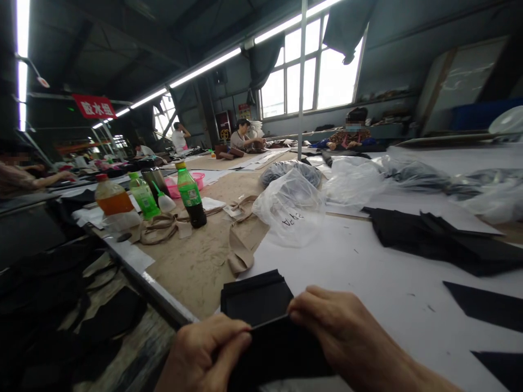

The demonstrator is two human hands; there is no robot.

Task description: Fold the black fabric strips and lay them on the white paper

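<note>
A black fabric piece is stretched between my two hands near the table's front edge. My left hand pinches its upper left corner between thumb and fingers. At the upper right corner, my right hand grips the same piece with its fingers closed. Just beyond it lies a small stack of black pieces on the white sheet. The lower part of the held piece runs down towards the bottom of the view.
Bottles, among them a green-labelled one, stand at left by a pink basin. Beige strap lies mid-table. Clear plastic bags and black fabric pieces are at right. Dark cloth fills the lower left. People sit farther back.
</note>
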